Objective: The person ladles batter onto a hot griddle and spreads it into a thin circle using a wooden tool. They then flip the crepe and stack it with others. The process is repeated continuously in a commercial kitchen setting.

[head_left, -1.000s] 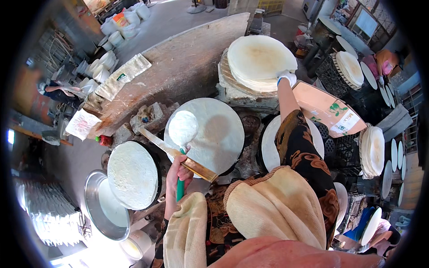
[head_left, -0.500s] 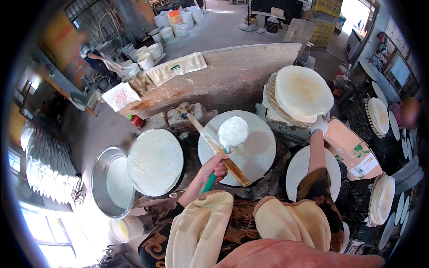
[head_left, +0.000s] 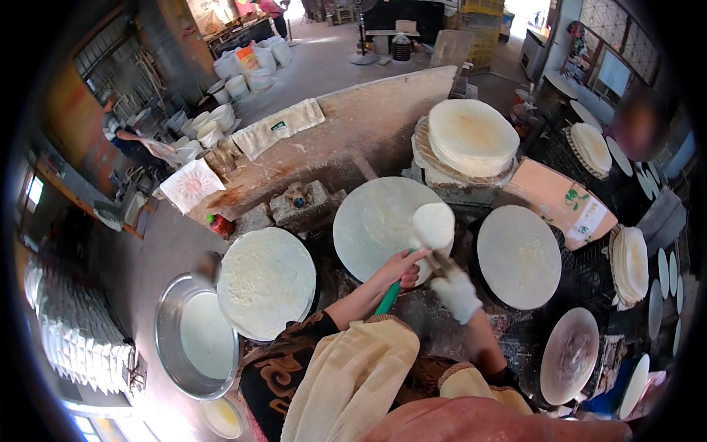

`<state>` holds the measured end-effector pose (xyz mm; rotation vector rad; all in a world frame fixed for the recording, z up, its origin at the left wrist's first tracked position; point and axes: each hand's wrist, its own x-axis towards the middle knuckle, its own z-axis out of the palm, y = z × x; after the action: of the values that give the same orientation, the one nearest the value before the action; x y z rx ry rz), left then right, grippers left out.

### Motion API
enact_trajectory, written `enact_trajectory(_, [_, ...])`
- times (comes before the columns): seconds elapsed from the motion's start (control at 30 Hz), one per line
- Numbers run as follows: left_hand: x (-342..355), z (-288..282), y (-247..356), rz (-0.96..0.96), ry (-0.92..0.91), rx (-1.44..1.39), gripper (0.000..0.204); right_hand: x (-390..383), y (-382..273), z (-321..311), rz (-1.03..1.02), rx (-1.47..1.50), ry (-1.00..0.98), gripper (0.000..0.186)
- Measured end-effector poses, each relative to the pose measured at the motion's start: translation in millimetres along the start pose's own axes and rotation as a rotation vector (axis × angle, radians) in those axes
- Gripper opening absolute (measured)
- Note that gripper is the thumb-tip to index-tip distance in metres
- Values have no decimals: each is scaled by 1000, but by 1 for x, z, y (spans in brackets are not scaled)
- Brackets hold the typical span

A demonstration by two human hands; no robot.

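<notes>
A ladle with a green handle [head_left: 387, 297] is gripped in my left hand [head_left: 401, 271]. Its white, batter-coated bowl [head_left: 433, 225] is over the right part of the middle round griddle [head_left: 368, 228], which has a pale surface. My right hand [head_left: 455, 295], in a white glove, is closed beside the left one on a brown wooden stick [head_left: 440, 265], much of it smeared by motion. A pale flatbread sheet [head_left: 266, 283] covers the left griddle. Another pale round [head_left: 518, 256] lies to the right.
A metal basin of white batter [head_left: 206, 335] stands at far left. Behind the griddles are a stack of flatbreads [head_left: 473, 138], an open cardboard box [head_left: 552, 195] and a low slanted wall [head_left: 353, 140]. A red-capped bottle [head_left: 219, 225] stands near its left end. A person [head_left: 129, 140] works far left.
My right hand has come from beside the flatbread stack to the wooden stick, which my left hand held along with the ladle. The ladle has moved right over the middle griddle. The view has shifted.
</notes>
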<state>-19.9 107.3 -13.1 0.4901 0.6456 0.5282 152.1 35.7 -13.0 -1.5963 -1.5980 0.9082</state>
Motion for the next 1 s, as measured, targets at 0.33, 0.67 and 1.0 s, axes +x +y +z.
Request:
enact_trajectory(0.33, [20, 154, -15, 61, -294, 123, 14, -162, 87, -121, 130, 834, 965, 29])
enact_trajectory(0.67, [75, 248, -222, -858, -396, -150, 18, -384, 162, -106, 493, 1101, 621, 41])
enact_trajectory(1.0, [183, 370, -416, -1559, -705, -55, 40, -516, 224, -164, 420, 1216, 1235, 38])
